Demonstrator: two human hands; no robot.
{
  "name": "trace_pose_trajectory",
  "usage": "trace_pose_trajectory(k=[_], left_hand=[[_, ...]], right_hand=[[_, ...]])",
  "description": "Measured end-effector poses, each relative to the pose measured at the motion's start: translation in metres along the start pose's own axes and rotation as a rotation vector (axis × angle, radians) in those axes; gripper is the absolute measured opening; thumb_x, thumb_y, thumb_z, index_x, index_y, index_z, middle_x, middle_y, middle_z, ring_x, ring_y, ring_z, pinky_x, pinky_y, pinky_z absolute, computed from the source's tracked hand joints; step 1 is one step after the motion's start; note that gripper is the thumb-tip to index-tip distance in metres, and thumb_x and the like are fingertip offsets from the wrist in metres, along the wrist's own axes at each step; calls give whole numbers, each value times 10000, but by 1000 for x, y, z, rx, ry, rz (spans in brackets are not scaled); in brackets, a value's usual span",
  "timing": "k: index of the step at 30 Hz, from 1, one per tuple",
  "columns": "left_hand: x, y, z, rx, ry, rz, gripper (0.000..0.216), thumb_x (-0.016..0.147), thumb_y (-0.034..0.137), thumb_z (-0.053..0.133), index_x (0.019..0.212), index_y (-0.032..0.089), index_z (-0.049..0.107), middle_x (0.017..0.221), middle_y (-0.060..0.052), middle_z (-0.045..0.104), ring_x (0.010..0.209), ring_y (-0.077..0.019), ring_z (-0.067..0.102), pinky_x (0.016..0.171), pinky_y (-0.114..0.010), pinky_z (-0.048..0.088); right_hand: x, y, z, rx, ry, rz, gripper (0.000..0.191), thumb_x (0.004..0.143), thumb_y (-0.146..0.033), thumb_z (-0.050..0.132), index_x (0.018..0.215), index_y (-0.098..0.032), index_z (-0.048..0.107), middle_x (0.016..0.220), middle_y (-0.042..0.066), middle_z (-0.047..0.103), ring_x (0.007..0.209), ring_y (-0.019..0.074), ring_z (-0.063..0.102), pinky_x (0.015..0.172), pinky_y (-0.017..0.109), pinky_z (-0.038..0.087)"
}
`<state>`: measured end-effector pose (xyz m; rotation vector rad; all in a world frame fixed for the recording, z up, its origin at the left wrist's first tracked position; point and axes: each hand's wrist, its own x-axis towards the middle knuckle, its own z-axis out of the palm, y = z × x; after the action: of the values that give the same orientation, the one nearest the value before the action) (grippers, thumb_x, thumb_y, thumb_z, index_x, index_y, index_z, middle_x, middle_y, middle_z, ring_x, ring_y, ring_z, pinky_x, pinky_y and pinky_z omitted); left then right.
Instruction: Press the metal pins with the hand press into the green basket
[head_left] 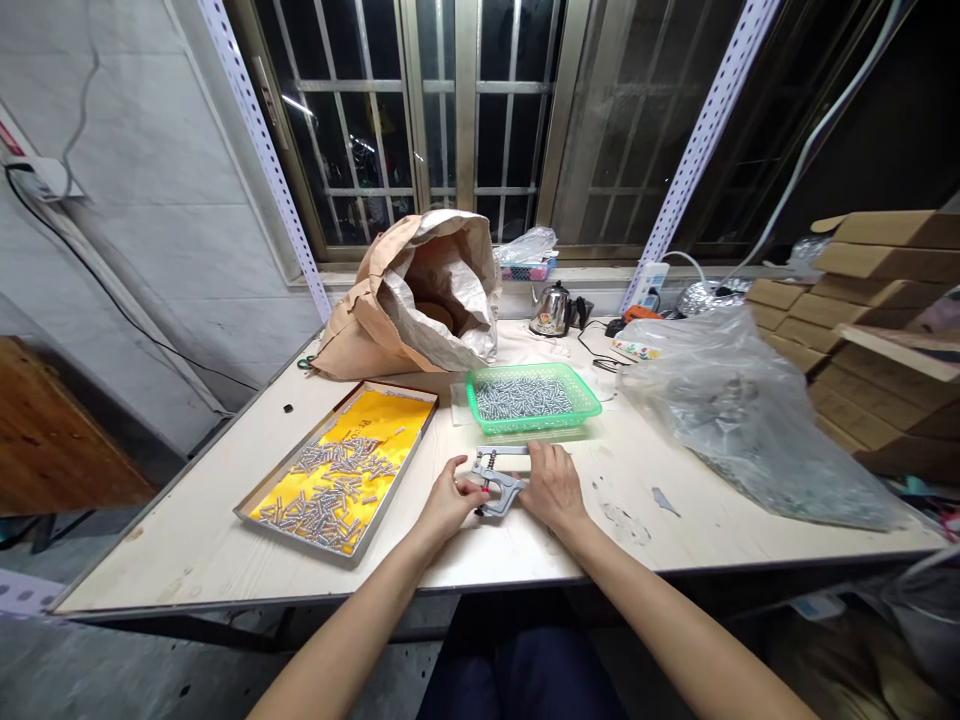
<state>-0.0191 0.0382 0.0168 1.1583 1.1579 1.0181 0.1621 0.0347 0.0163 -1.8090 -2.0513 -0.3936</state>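
A small grey metal hand press (495,482) stands on the pale table (225,520) in front of me. My left hand (448,503) is at its left side, fingers pinched together at the press's jaw on something too small to make out. Resting on the press's handle from the right, my right hand (553,487) has its fingers curled down over it. Just behind the press sits a green plastic basket (592,398) full of small metal parts. A yellow-lined tray (390,420) to the left holds several more of the same parts.
A crumpled brown paper sack (420,295) lies at the back by the window. A large clear plastic bag (750,420) of parts fills the right side, with stacked cardboard boxes (885,300) beyond. A kettle (551,310) and cables sit near the sill.
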Motion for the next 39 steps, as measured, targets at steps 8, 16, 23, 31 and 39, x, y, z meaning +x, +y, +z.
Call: trace_pose_trajectory(k=[8,16,23,31,39], left_hand=[[12,-2,-10,-19,214,8,386,670,416,603,933,138,563,696,-33,623,575,-116,531,509,-208,344],[8,2,1,102,-33,-36,265,555,346,699,475,116,593,434,15,473,445,-77,396,479,-236,294],[7,7,-9,65,59,-79,220,510,318,727,522,110,656,468,-25,567,462,-105,462,486,-240,325],[69,91,25,129,199,307,406,650,347,700,967,95,682,956,-119,687,781,-168,597,676,-252,443],[30,102,-114,830,-62,178,140,620,261,618,660,133,657,636,-23,633,616,-152,541,564,-237,384]], right_hand=[[19,11,9,-38,-266,-83,138,774,-250,489,808,-154,581,721,77,628,651,188,558,577,266,335],[20,-3,-8,-30,-144,-77,280,771,-347,513,961,-145,549,957,123,602,913,258,505,789,348,347],[-2,-5,-9,12,31,82,438,684,-323,598,1060,-100,563,1234,191,495,1175,306,380,1062,477,141],[-27,6,5,19,-29,140,520,695,-382,590,1121,-85,556,1280,203,464,1232,332,346,1087,527,75],[-27,6,13,53,-51,170,560,740,-524,535,1094,-95,592,1246,188,487,1185,342,386,1070,561,96]])
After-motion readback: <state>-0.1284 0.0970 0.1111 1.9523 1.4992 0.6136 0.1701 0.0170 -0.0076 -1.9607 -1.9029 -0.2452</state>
